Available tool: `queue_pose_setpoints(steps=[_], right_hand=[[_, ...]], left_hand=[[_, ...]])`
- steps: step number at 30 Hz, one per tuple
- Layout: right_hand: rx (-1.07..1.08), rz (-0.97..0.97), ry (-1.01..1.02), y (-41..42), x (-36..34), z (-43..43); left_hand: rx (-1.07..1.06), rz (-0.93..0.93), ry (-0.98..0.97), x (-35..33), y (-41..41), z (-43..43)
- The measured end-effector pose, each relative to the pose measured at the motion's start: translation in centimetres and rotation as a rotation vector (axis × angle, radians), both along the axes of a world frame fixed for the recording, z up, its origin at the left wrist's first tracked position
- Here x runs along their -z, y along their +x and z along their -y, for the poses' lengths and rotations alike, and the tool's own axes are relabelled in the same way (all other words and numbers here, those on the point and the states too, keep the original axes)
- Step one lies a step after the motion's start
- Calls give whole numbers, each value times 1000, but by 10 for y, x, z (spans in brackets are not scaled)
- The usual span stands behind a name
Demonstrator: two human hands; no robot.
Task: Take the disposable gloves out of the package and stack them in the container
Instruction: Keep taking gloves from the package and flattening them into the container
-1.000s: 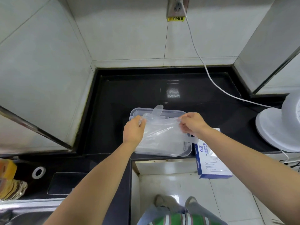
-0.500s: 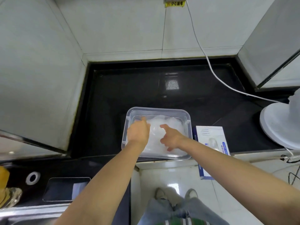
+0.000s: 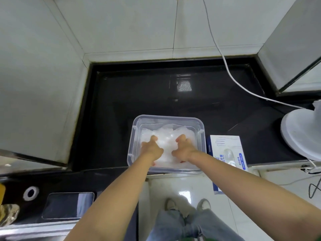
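A clear plastic container [image 3: 168, 119] stands at the front edge of the black counter. Inside it lies a pile of clear disposable gloves [image 3: 166, 134]. My left hand [image 3: 152, 148] lies on the left part of the pile, fingers spread and pressing down. My right hand [image 3: 183, 146] presses the right part of the pile the same way. The blue and white glove package [image 3: 227, 153] lies flat just right of the container, hanging partly over the counter edge, with a glove showing at its opening.
A white fan base [image 3: 302, 134] stands at the right, its white cable [image 3: 225, 66] running across the counter and up the tiled wall. A phone [image 3: 68, 205] and a white ring [image 3: 31, 193] lie on the lower counter at left.
A second ago both hands held a glove stretched above the container. They lowered it in and now press flat on the pile.
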State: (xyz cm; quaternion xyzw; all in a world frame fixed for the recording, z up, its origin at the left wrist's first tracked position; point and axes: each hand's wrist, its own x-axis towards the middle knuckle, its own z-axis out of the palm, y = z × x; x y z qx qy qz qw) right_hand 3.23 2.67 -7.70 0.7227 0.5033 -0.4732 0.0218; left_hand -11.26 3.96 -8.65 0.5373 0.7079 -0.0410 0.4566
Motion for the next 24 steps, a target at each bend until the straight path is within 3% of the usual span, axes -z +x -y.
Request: queue_pose_setpoints(steps=[7,12,16,18,21,24], right_hand=[[-100,121,-33,3,2,1],[-132,28,-71,12,-9,2],[-126,-144,92,17,-39,3],[-80,-232,209,18,-60,0],[27,-320,405,35,-90,1],[99,-261,539,69,-99,5]], left_hand=[[-32,12,-92,-6,4,5],[22,-22,-152,-15,6,12],[174,-191,102,-35,16,20],[151,-252,283,-51,26,20],[93,-254,473,-71,53,23],[93,-190,567,-85,84,27]])
